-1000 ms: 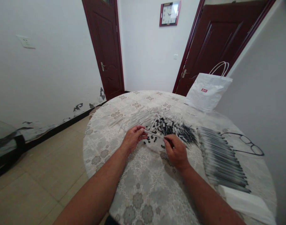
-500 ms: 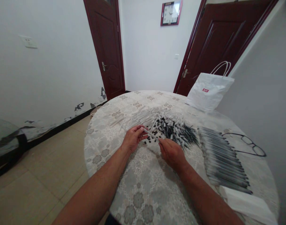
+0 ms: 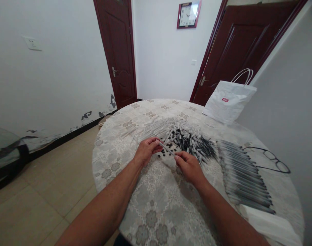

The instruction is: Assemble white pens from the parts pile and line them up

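Observation:
Between my two hands is a slim pale pen barrel [image 3: 167,148], slanting down to the right. My left hand [image 3: 147,150] pinches its upper left end. The fingers of my right hand [image 3: 188,166] are closed on its lower right end. Just beyond lie small black plugs [image 3: 168,154] scattered on the cloth. Behind them is a heap of white tubes [image 3: 158,127], and to its right a pile of dark refills and short white pieces [image 3: 190,140]. A row of grey pens [image 3: 248,174] lies side by side to the right of my right hand.
A round table with a patterned cloth [image 3: 149,218] carries everything. Eyeglasses [image 3: 276,159] lie at the right beyond the pen row. A white paper bag [image 3: 229,102] stands at the back right, and a white folded item [image 3: 271,222] lies at the near right.
The hands have shifted very slightly to the right, and my right hand's fingers sit a little differently at the barrel's end. Both still hold the pen barrel.

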`<state>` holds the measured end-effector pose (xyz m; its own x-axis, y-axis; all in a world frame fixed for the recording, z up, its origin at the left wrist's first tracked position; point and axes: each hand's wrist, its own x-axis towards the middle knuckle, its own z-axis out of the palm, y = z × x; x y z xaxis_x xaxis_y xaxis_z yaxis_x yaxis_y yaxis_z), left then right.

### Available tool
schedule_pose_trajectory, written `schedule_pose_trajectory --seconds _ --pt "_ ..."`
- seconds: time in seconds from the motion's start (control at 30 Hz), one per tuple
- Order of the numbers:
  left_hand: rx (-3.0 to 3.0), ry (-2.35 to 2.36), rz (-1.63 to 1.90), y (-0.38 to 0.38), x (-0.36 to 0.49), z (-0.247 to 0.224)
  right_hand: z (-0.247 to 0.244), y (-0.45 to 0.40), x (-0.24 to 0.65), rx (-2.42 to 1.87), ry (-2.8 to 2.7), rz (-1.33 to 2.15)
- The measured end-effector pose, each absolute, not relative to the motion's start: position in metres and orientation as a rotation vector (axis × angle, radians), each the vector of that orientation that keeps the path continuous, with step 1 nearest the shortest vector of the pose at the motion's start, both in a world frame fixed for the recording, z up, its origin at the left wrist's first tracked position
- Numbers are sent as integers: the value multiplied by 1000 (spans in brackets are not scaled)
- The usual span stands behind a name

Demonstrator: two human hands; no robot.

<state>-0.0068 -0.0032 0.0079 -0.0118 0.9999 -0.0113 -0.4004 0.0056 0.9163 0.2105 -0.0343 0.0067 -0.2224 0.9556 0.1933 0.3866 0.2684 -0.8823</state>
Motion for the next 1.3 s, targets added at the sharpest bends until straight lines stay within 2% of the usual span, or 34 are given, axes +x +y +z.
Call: schedule_pose_trajectory --seconds 0.1,0.17,0.23,0.4,0.53,0.7,0.9,1.13,1.3 --pt "936 915 1345 -2 -8 8 1 -29 211 -1211 -1546 1279" --pt "965 926 1331 -2 -8 7 0 -27 211 -1215 -1512 1328" --pt "975 956 1344 -1 -6 7 2 -28 210 -1232 -1624 1176" --pt "1095 999 1231 -7 4 14 10 -33 208 -1162 -2055 390" --pt "1309 1012 1080 -15 10 22 15 -32 210 -1182 -2211 63" --pt "1410 1172 1111 -12 3 23 36 -26 231 -1313 -2293 -176" --pt "1727 1682 1140 2 -18 15 66 -6 318 -1810 -1993 -413" --pt "2048 1880 937 12 -27 -4 60 16 412 -2451 -1828 -364" --pt "2201 1883 804 16 -30 -15 51 23 422 -2514 -1854 -406"
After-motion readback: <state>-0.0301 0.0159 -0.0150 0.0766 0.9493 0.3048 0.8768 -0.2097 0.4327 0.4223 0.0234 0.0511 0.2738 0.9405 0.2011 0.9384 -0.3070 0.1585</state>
